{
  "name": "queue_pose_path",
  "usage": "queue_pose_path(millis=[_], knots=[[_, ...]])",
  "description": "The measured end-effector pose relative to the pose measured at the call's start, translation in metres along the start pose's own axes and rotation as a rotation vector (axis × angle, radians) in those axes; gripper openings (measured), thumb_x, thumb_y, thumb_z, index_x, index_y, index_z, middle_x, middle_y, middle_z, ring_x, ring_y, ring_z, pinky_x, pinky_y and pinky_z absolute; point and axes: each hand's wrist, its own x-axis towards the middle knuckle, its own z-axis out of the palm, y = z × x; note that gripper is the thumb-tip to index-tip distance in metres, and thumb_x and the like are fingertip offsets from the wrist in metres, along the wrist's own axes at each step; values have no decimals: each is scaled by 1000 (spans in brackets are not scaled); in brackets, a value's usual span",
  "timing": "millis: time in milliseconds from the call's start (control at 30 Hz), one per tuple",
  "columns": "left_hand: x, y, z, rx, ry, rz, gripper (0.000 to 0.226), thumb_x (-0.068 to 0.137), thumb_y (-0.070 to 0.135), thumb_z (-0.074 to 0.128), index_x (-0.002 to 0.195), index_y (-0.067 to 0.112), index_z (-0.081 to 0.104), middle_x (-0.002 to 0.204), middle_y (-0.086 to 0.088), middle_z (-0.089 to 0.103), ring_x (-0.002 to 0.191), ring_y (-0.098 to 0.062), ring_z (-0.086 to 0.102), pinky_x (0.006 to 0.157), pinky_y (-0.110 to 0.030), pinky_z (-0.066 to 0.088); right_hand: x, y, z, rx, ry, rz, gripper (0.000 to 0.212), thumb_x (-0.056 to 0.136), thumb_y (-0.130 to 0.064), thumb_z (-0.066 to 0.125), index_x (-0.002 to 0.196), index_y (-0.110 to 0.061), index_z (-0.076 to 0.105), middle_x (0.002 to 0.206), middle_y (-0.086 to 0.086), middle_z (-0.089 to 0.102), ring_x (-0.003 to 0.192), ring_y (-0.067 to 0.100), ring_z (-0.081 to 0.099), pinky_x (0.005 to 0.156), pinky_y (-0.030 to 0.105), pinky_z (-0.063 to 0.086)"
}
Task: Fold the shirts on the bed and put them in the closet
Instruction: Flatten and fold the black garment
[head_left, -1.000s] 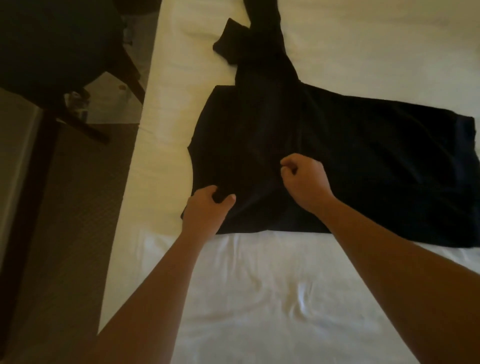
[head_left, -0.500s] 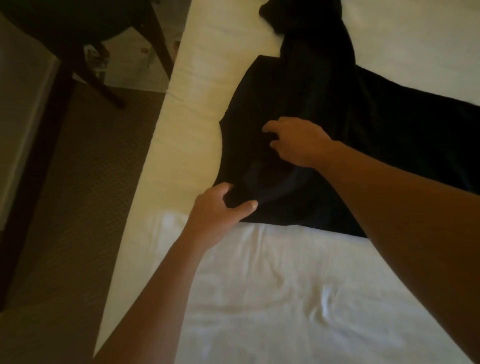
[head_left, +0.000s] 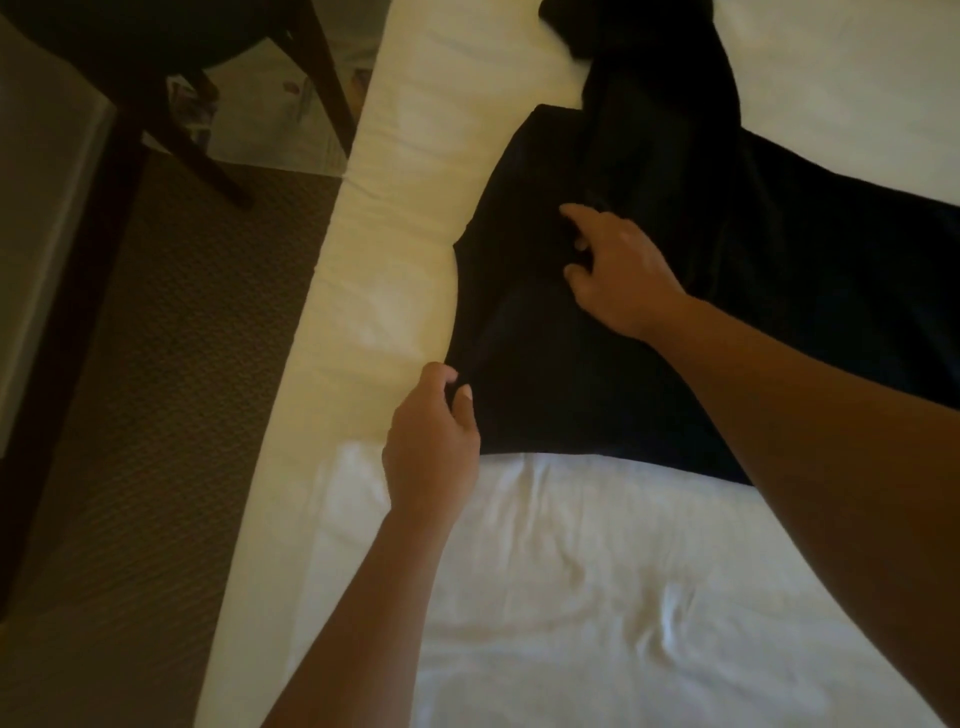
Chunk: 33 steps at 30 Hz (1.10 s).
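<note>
Head view: fold underway on 1 dark shirt (head_left: 649, 332), spread flat on the white bed (head_left: 545, 571). Left hand (head_left: 431, 441) pinches its near corner at the mattress edge; right hand (head_left: 618, 270) rests on the cloth, fingers loosely curled, gripping nothing. Next, probably, lift that corner across. Brown carpet (head_left: 156, 415) and dark chair legs (head_left: 208, 140) sit alongside.

Single head-worn wide-angle view, looking forward and steeply down from close above the bed (head_left: 571, 597) near its left edge. Both forearms enter from the bottom of frame. Carpeted floor (head_left: 171, 415) beside the bed fills the left. No second view.
</note>
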Motion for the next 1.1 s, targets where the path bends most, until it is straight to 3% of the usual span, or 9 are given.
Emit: queue_pose_path(millis=[200, 300, 367, 467, 567, 700, 833, 933, 1100], knots=[[-11, 20, 22, 492, 190, 284, 45, 90, 18, 56, 136, 15, 57, 134, -16, 56, 118, -36, 51, 86, -45, 45, -47, 9, 32, -314, 82, -119, 55, 102, -40, 44, 155, -25, 33, 163, 6, 26, 148, 28, 26, 116, 49, 26], [-5, 27, 42, 513, -6, 490, 55, 99, 33, 46, 150, 15, 44, 158, -14, 41, 145, -36, 37, 106, -50, 40, -42, 16, 36, -163, -80, -51, 53, 107, -40, 36, 158, -30, 26, 168, -3, 15, 154, 19, 10, 121, 43, 11], [4, 21, 50, 565, -135, 451, 65, 104, 52, 30, 159, 16, 29, 167, -12, 25, 154, -33, 23, 116, -51, 31, -41, 20, 26, -3, -27, -43, 48, 106, -34, 43, 152, -23, 41, 163, -1, 29, 152, 18, 21, 121, 41, 14], [7, 10, 54, 642, -170, 413, 75, 102, 61, 17, 162, 17, 15, 170, -11, 10, 157, -30, 9, 122, -51, 20, -60, 35, 18, 1, 326, -82, 32, 102, -24, 49, 125, -12, 66, 134, 9, 59, 122, 28, 54, 103, 48, 45], [1, 22, 56, 687, -120, 403, 73, 101, 54, 25, 162, 16, 15, 170, -15, 11, 157, -33, 8, 123, -53, 20, -72, 59, 6, 140, 516, 262, 29, 100, -30, 51, 122, -13, 61, 122, 8, 56, 106, 25, 57, 88, 40, 51], [-1, 31, 63, 689, -168, 563, 70, 100, 59, 21, 162, 27, 16, 170, -12, 10, 157, -35, 8, 122, -55, 18, -54, 69, -20, 586, 272, 719, 36, 97, -41, 60, 122, -15, 55, 103, 2, 61, 85, 16, 63, 74, 34, 57], [0, 26, 61, 705, -199, 502, 79, 96, 72, 8, 163, 31, 13, 171, -9, 7, 156, -37, 10, 122, -54, 18, -41, 80, -34, 566, 320, 726, 18, 94, -24, 64, 98, -7, 62, 88, 6, 63, 83, 27, 67, 80, 48, 60], [5, 36, 55, 712, -191, 450, 82, 93, 75, 10, 159, 29, 27, 166, -11, 26, 148, -37, 30, 115, -52, 31, -40, 82, -32, 450, 342, 738, 22, 96, -29, 63, 109, -12, 61, 97, 5, 60, 87, 22, 63, 84, 47, 59], [30, 42, 54, 692, -119, 453, 79, 94, 71, 26, 157, 24, 31, 162, -12, 32, 146, -39, 34, 112, -53, 35, -11, 61, -33, 130, 537, 260, 24, 99, -24, 52, 122, -18, 55, 117, 5, 57, 98, 22, 60, 83, 44, 55]])
